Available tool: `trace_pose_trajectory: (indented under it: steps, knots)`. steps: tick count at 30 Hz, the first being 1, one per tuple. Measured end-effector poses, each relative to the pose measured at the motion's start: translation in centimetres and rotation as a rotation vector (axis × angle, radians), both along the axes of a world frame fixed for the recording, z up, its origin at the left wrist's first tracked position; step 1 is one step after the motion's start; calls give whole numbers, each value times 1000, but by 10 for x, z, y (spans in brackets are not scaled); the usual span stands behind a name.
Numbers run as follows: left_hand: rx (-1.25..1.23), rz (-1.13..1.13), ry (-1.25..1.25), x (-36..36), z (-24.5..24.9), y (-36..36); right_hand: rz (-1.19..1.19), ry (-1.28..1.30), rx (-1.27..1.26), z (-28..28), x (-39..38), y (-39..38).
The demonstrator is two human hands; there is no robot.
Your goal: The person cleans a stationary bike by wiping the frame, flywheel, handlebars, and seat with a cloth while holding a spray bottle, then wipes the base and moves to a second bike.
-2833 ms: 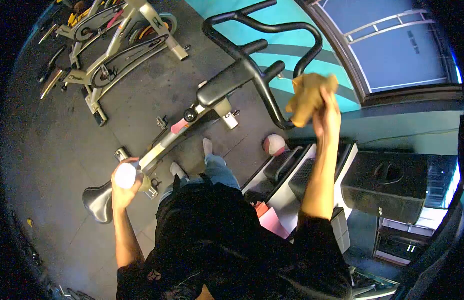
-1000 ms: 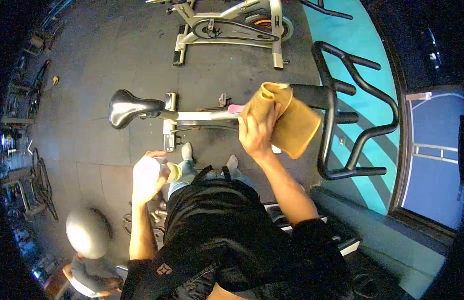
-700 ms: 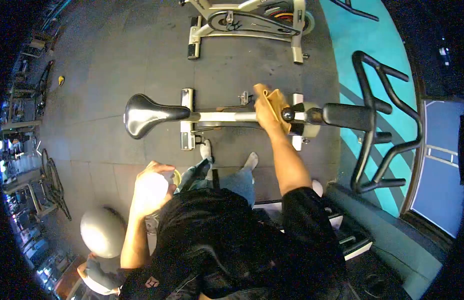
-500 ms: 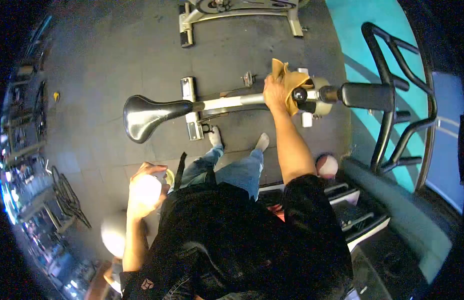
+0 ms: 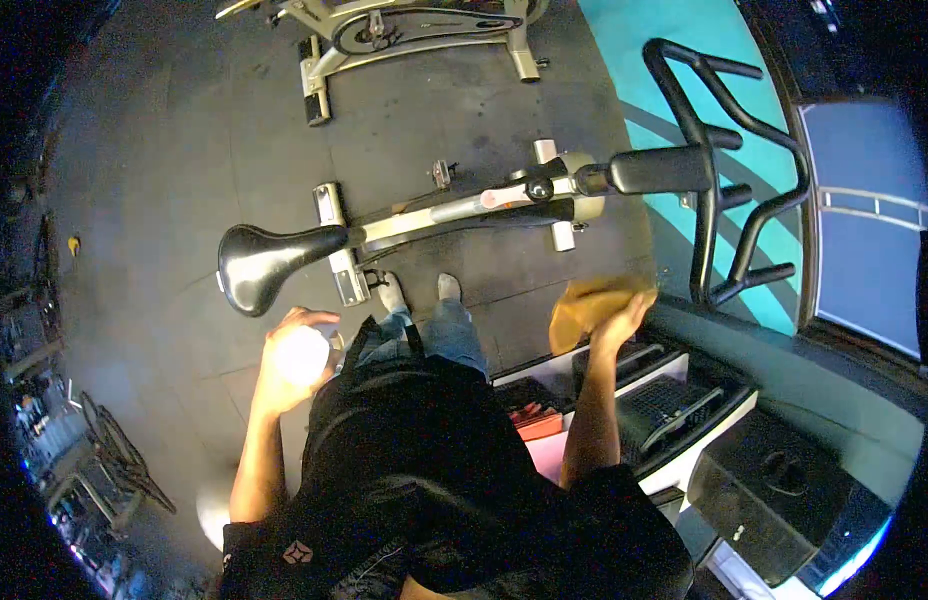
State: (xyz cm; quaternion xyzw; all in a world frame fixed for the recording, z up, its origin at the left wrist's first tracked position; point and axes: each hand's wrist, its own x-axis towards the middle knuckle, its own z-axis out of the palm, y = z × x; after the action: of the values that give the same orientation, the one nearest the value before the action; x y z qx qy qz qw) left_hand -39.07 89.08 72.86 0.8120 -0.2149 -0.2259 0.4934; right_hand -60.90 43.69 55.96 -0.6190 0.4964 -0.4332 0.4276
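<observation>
At right hand [image 5: 616,322], clamped on tan cloth [image 5: 587,305], clear of the bike frame [image 5: 464,205]: keep cloth bunched flat in the palm, then press along the frame toward the saddle [image 5: 264,262]. With left hand [image 5: 279,372] wrapped around white bottle [image 5: 302,353], hold steady near the saddle.

Open floor [image 5: 184,150] beside saddle [image 5: 264,262], bike frame [image 5: 454,207] ahead, handlebars [image 5: 714,170] and ledge [image 5: 784,350] crowding right
</observation>
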Motion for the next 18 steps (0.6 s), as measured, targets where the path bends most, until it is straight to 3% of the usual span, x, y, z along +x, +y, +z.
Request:
trace_pose_trajectory:
  steps: [1, 2, 3, 4, 5, 6, 7, 9, 10, 11, 12, 14, 16, 17, 18]
  knots:
    - [6, -25, -21, -2, 4, -6, -19, -118, 221, 22, 27, -10]
    - [15, -52, -44, -4, 7, -12, 42, -349, 309, 43, 63, -14]
    - [-20, -70, -23, -8, 7, -14, -41, -373, 324, 64, 104, -8]
    - [-4, -86, -37, -10, 11, -17, 80, -324, 236, 63, 133, -14]
    - [3, -54, -9, -13, 15, -20, 168, -430, 152, 21, 157, -34]
    - [6, -18, 21, -18, 18, -24, 8, -358, 81, 50, 197, 1]
    - [4, 24, 70, -23, 20, -26, -190, -144, -27, 21, 214, 12]
    - [1, 25, -10, -30, 23, -31, -62, -154, 54, 39, 217, 66]
    - [2, 28, -64, -34, 24, -35, 126, -147, -15, 16, 211, 100]
    - [50, 48, -41, -38, 29, -40, 472, -256, -34, -45, 199, 130]
    - [59, 21, -35, -43, 28, -40, 619, 171, 129, 2, 184, 164]
    - [141, 95, -5, -47, 23, -38, 579, 205, 190, 3, 178, 199]
    - [213, 48, -82, -54, 31, -39, 458, -94, 625, 8, 177, 191]
    - [184, 104, -24, -58, 34, -40, 398, -144, 570, -56, 172, 183]
    - [149, 160, 28, -59, 35, -42, 232, -171, 753, -42, 170, 174]
